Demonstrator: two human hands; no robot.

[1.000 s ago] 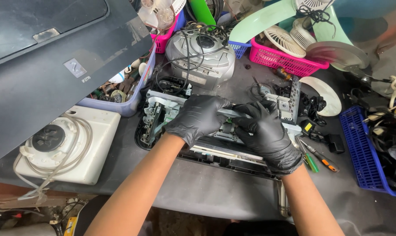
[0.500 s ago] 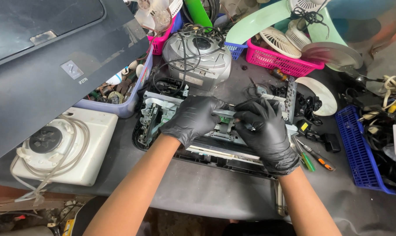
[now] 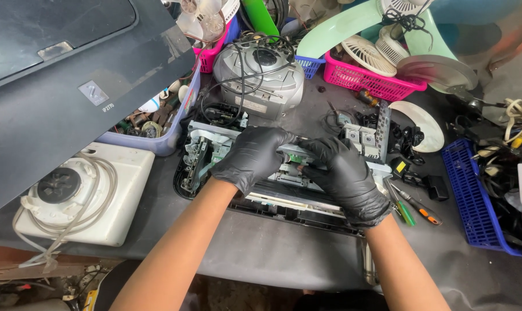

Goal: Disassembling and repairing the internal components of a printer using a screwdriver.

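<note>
An opened printer chassis with grey metal and plastic parts lies in the middle of the dark workbench. Both of my hands wear black gloves and rest on its top. My left hand curls over the metal rail in the middle of the chassis. My right hand grips the same rail just to the right, fingertips almost touching the left ones. What lies under the fingers is hidden.
A dark printer lid leans at the left over a white appliance with a coiled hose. Behind the chassis: a silver radio, pink baskets, fan parts. Screwdrivers and a blue tray lie right.
Both hands stay on the chassis and have shifted slightly; the fingertips have drawn closer together on the rail. The view has moved a little.
</note>
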